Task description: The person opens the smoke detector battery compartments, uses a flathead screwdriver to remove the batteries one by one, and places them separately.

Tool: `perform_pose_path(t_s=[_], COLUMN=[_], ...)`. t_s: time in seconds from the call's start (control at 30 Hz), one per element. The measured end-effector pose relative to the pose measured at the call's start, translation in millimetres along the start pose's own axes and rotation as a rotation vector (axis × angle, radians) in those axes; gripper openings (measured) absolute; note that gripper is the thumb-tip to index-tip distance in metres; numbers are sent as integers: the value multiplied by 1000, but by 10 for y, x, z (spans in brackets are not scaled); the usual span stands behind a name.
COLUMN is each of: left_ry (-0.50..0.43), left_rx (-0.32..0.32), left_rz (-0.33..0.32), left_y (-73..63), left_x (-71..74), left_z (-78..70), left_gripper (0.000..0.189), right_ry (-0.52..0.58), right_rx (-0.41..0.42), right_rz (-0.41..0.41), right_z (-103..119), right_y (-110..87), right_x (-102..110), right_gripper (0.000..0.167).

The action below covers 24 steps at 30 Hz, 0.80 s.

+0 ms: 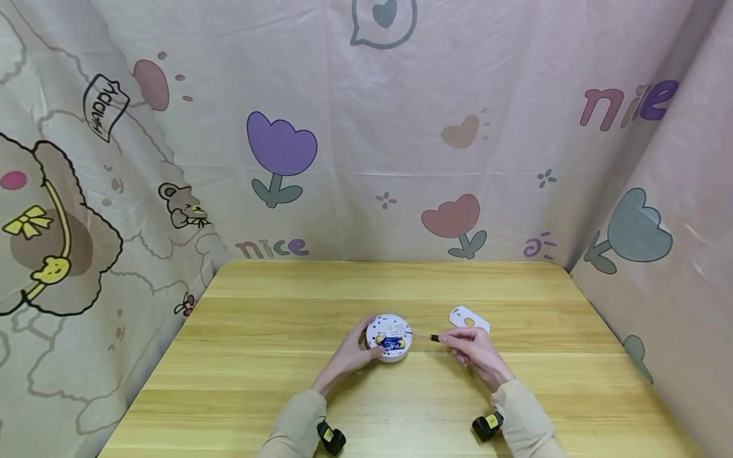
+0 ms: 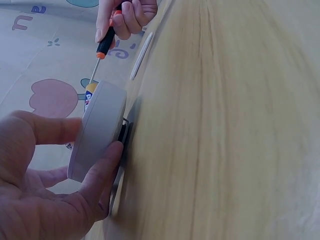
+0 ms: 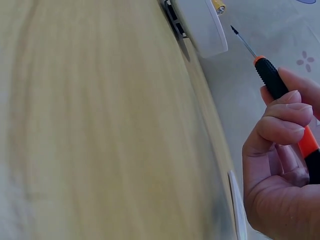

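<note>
A round white device (image 1: 387,327) with blue-and-yellow batteries (image 1: 392,344) set in its upper face is gripped by my left hand (image 1: 350,353), thumb on one side and fingers at the other. The left wrist view shows its smooth white side (image 2: 102,130) edge-on, tilted close over the table, with a dark part beneath. My right hand (image 1: 476,353) holds a black-and-orange screwdriver (image 3: 271,77) by its handle, fingers curled round it. Its thin shaft points left at the device; in the right wrist view the dark tip shows beside the battery end (image 3: 219,7), with a gap between.
A flat white plate (image 1: 465,317) with a round hole lies on the wooden table (image 1: 275,331), just beyond my right hand. Printed curtains (image 1: 355,216) hang along the table's back and sides. Black camera mounts (image 1: 487,427) are strapped at both wrists.
</note>
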<state>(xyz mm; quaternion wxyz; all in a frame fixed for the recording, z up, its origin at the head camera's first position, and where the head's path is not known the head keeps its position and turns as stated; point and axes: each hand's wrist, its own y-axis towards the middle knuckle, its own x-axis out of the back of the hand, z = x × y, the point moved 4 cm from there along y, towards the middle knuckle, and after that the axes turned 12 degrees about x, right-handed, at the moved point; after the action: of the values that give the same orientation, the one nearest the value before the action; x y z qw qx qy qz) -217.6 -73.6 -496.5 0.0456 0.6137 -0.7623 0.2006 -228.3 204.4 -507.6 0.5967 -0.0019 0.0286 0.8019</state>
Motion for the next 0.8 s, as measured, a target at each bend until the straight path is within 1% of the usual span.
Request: perform_pose_path(t_s=[0.2,0.37,0.5,0.63,0.8], left_ry=[14,5,11,8,45], left_rx=[-12,-15,-21,-25,-32], left_rz=[-2,11,14,15,5], left_y=[-1,-4,-13,-16,-9], left_x=[-1,-3,-5,-10,-25], left_z=[5,3,4,9,26], left_gripper=[81,81,81,86,97], right_ry=[41,105,144,157,171], right_rx=[-5,-27,-36,-40,-29], right_rz=[-41,-61,-92,-144,-192], right_z=[-24,-46,-58,-67,-65], right_y=[-10,-17,-20,-23,-30], right_x=[-14,-34,-41,-44,-47], right_gripper=[6,8,9,10,11])
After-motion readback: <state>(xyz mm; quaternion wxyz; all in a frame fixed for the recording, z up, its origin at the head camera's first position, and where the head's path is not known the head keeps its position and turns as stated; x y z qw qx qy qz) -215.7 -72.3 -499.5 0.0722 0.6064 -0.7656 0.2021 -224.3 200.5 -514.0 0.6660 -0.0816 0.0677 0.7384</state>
